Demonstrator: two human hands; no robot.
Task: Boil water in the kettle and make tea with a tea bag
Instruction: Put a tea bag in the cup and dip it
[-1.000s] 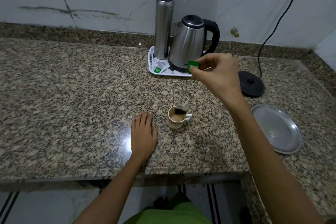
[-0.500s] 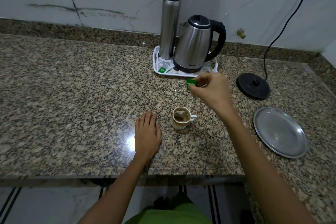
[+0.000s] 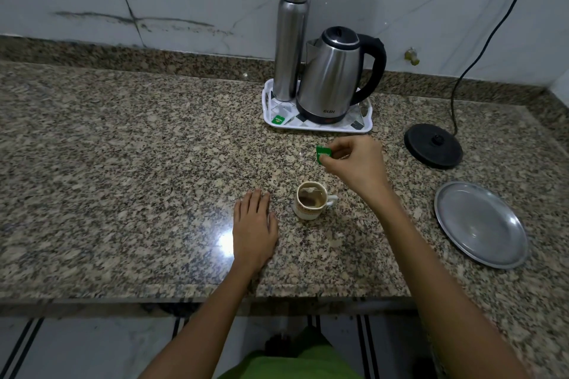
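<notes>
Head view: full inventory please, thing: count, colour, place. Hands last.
countertop: 1, speckled granite, spans the view
tray: 1, white patterned, back centre by the wall
kettle: 1, steel with black handle, on the tray, off its base
flask: 1, steel, on the tray left of the kettle
spare tea bag: 1, green tag, front left of the tray
kettle base: 1, black, corded, right of the tray
plate: 1, steel, far right
cup: 1, cream, centre, holds tea
tea bag: 1, in the cup
tag: 1, green, above the cup
left hand: flat on the countertop, left of the cup
right hand: pinches the tag
</notes>
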